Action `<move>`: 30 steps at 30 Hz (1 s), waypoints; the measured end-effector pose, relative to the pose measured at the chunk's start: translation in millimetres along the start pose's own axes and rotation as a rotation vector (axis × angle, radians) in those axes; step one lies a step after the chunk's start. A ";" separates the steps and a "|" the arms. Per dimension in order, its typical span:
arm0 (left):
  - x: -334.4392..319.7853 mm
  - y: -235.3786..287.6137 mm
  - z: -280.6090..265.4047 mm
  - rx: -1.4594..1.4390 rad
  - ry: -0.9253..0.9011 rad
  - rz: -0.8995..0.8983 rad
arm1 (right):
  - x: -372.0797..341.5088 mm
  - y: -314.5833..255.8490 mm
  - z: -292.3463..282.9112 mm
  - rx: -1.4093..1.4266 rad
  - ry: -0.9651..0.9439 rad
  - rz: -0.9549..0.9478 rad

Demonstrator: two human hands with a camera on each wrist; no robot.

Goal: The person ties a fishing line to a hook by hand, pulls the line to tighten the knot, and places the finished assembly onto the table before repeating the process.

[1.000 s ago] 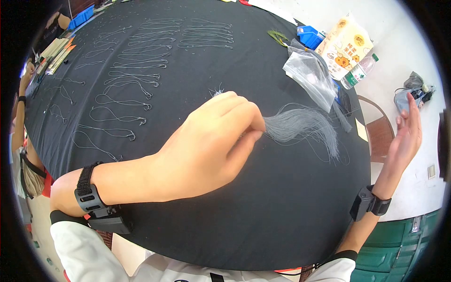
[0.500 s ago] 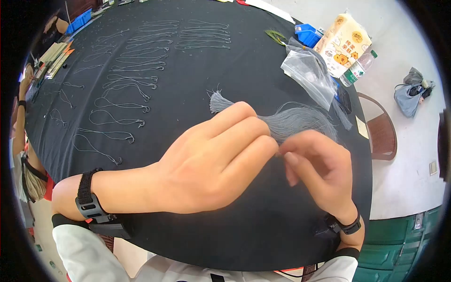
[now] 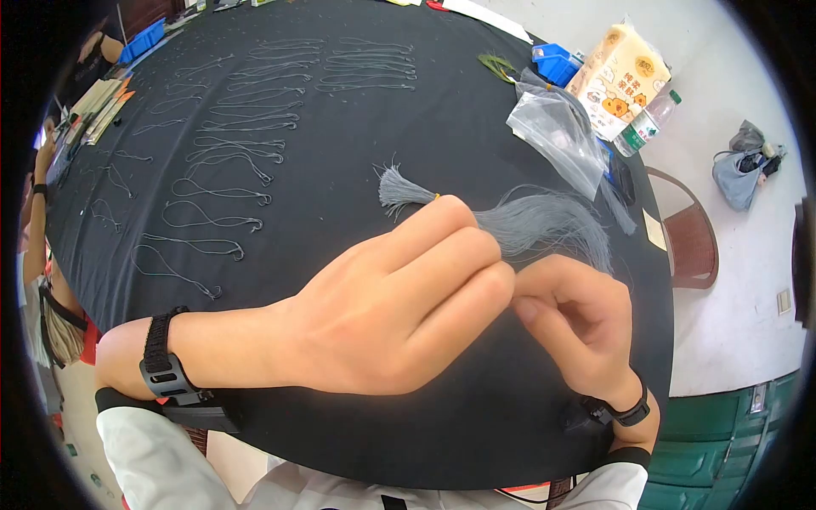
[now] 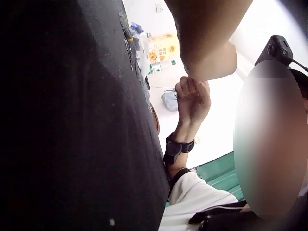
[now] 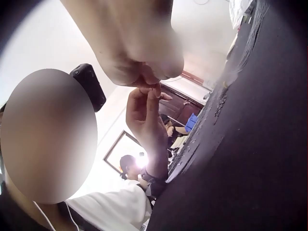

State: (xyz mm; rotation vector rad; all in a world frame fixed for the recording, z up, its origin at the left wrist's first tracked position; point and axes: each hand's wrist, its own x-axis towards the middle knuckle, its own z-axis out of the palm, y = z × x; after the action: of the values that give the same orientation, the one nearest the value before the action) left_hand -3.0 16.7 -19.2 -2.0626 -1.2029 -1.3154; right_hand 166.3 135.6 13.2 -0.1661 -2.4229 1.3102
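A bundle of grey thread (image 3: 544,223), bound near its cut end with a yellow band (image 3: 437,197), lies on the black-covered table beyond my hands. My left hand (image 3: 399,297) is in front of it and hides its middle. Thumb and fingers of the left hand pinch at its tip. Coming in from the right, my right hand (image 3: 585,319) pinches at the same spot, its fingertips right at the left ones. In the right wrist view the left hand (image 5: 147,113) meets the right hand (image 5: 139,53) tip to tip. The thread between them is too fine to show clearly.
Several looped grey cords (image 3: 246,110) lie in columns at the left and back. At the right stand a clear plastic bag (image 3: 557,140), a tissue pack (image 3: 619,81), a water bottle (image 3: 650,126) and a blue bin (image 3: 557,64). A brown chair (image 3: 690,242) stands beyond the edge.
My right hand came in from the far right, where its fingers were straight, to the left fingertips. My left hand shifted right and nearer, off the bundle, baring its bound end.
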 end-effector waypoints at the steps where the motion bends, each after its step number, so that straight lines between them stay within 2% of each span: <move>1: 0.4 0.2 -0.8 0.009 -0.004 0.002 | -0.4 -0.3 -0.4 0.001 -0.002 0.002; 15: 1.9 2.9 -1.8 0.037 0.024 0.002 | -2.0 -0.4 -4.1 0.051 -0.040 0.030; 19: 1.0 -2.0 -5.1 0.008 0.001 -0.060 | 5.0 3.1 -8.8 -0.084 -0.036 -0.029; 22: -0.8 -2.3 -2.2 0.015 -0.016 -0.076 | 9.8 13.9 -16.0 -0.412 0.046 -0.108; 25: -2.7 1.2 -3.6 -0.026 -0.201 -0.025 | 13.4 19.6 -23.8 -0.661 0.227 -0.102; 26: -2.5 3.3 -3.5 -0.050 -0.303 0.005 | 14.5 23.4 -31.5 -0.679 0.199 -0.039; 29: -4.2 10.1 -2.3 -0.119 -0.572 0.070 | 19.5 28.4 -41.7 -0.195 0.227 0.295; 30: -7.1 11.6 -1.3 -0.140 -0.636 0.071 | 21.6 27.7 -46.3 -0.129 0.198 0.347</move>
State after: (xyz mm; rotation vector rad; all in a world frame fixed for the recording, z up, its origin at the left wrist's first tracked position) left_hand 4.7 6.3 -23.6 -2.7131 -1.2822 -0.7361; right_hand 162.1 193.3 19.0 -0.7442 -2.3773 1.2043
